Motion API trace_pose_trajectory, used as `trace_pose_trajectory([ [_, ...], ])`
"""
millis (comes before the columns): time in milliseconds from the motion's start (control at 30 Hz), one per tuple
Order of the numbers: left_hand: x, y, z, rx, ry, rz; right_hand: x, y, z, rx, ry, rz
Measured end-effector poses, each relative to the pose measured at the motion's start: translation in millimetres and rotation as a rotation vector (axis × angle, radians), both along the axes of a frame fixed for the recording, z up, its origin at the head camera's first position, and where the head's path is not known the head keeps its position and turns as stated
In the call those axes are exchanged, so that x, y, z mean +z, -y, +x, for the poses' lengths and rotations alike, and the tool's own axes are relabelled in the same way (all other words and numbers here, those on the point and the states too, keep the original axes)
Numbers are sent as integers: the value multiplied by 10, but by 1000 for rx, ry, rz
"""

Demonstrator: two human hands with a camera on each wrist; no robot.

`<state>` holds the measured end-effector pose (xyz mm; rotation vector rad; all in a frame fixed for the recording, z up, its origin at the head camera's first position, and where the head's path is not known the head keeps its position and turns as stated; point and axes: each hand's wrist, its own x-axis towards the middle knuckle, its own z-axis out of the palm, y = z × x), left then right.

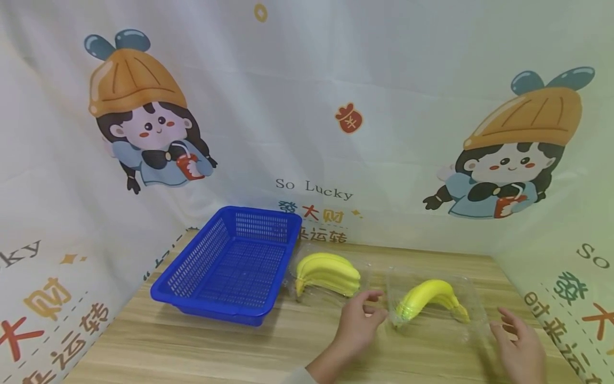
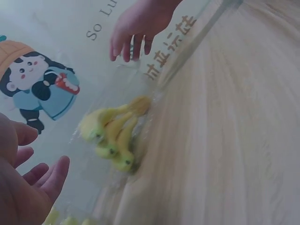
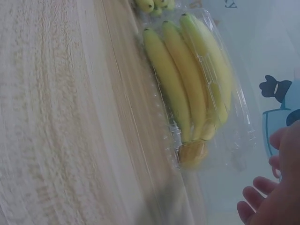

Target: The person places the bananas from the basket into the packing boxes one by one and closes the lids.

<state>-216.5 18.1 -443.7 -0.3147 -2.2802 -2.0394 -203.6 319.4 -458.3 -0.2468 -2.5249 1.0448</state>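
Observation:
A bunch of bananas (image 1: pixel 427 298) lies in a clear plastic clamshell box (image 1: pixel 462 282) on the right part of the table. My left hand (image 1: pixel 361 322) is at the left side of that box, fingers loosely bent and holding nothing. On the opposite side, my right hand (image 1: pixel 520 344) hovers near the box's right edge, also holding nothing; a small gap shows in the right wrist view between its fingers (image 3: pixel 255 192) and the clear box (image 3: pixel 243 131). Left of my left hand, a second bunch of bananas (image 1: pixel 328 272) sits in another clear plastic box (image 1: pixel 366 272).
A blue plastic basket (image 1: pixel 165 290) with slotted walls stands at the left of the wooden table (image 1: pixel 201 352), beside the second banana box. Printed white cloth (image 1: pixel 307 144) hangs around the back and sides of the table.

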Motion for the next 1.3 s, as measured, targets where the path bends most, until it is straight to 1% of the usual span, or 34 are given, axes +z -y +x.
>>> trace_pose_trajectory([
  [100,52,121,-40,21,-42,-16,-12,-18,-14,42,-34,44],
  [167,82,206,-65,37,-74,-35,-3,-25,-24,61,-30,78],
  [267,122,337,-94,53,-112,-78,21,-38,-34,80,-28,126],
  [367,168,471,-123,64,-171,-135,51,-47,-52,96,-42,179],
  [500,218,627,-160,82,-246,-181,67,-60,-65,130,-68,216],
  [667,256,771,-184,107,-286,-225,58,-84,-81,198,-97,255],
  [767,274,848,-191,121,-304,-273,56,-93,-102,232,-109,283],
  [867,293,936,-203,134,-360,-356,55,-98,-125,252,-111,310],
  [1000,319,1069,-225,173,-439,-509,50,-106,-147,270,-111,350],
  [1100,340,1183,-236,190,-458,-594,37,-102,-153,282,-144,374],
  [1200,364,1310,-249,190,-465,-652,22,-94,-161,297,-182,392],
  [1300,382,1452,-254,193,-463,-714,21,-84,-163,303,-177,415],
])
